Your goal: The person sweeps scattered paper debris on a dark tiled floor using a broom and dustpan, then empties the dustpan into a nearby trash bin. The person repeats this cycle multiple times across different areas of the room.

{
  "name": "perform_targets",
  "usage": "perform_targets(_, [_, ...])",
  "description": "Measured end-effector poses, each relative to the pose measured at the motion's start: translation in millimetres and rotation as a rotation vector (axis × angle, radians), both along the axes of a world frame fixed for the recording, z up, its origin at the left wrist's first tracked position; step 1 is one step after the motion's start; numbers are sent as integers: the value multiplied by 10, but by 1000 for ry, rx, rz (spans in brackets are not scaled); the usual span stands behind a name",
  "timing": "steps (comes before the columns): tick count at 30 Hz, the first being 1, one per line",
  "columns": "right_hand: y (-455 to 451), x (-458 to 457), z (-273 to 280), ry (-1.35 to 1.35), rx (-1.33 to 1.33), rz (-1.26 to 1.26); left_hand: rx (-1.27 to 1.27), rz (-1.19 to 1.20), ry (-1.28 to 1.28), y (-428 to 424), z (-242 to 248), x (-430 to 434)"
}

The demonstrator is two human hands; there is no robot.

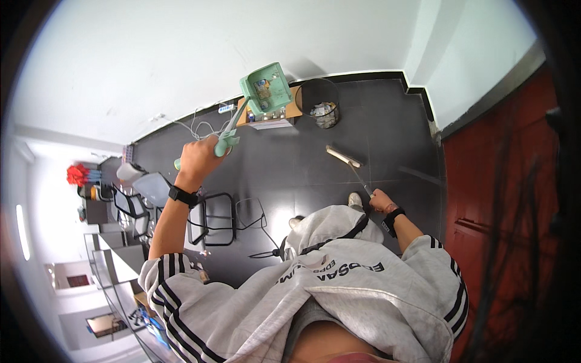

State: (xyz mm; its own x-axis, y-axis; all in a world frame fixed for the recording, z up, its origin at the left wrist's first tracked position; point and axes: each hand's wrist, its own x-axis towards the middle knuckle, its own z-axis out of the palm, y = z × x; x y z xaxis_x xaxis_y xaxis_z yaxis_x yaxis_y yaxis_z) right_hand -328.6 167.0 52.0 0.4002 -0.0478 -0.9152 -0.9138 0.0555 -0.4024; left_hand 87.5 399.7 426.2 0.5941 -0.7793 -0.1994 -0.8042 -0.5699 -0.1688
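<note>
My left hand (199, 159) is closed around the handle of a green long-handled dustpan (278, 97). The pan is raised off the floor, and some litter (263, 88) lies inside it. Behind and below it, partly covered by the pan, is an open cardboard box (295, 100) with bottles in it. My right hand (382, 201) grips the handle of a broom (342, 156), whose pale head is low over the dark tiled floor. Beyond the broom stands a round black wastebasket (324, 115) with crumpled waste inside.
A white power strip (226, 108) and loose white cables (199, 125) lie along the white wall (181, 54). Several office chairs (152, 188) stand to the left, and a black metal frame (218, 220) is nearer me. A red door (490, 236) is on the right.
</note>
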Motion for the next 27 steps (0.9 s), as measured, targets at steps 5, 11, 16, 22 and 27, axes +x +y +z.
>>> perform_targets(5, [80,-112,-76,36,33,-117,139,-155,6,-702,2,69])
perform_targets(11, [95,-227,-46,29,82,-293,295,-301,-1,-1236,-160,89])
perform_targets(16, [42,-360,-20,59,139,-339,471,-327,28,-1395,-267,-45])
perform_targets(22, [131,-481,-162,29,106,-310,479,-496,33,-1408,-337,-216])
perform_targets(27, [183,-456,-200,10,71,-312,497,-472,-1,-1430,-341,-225])
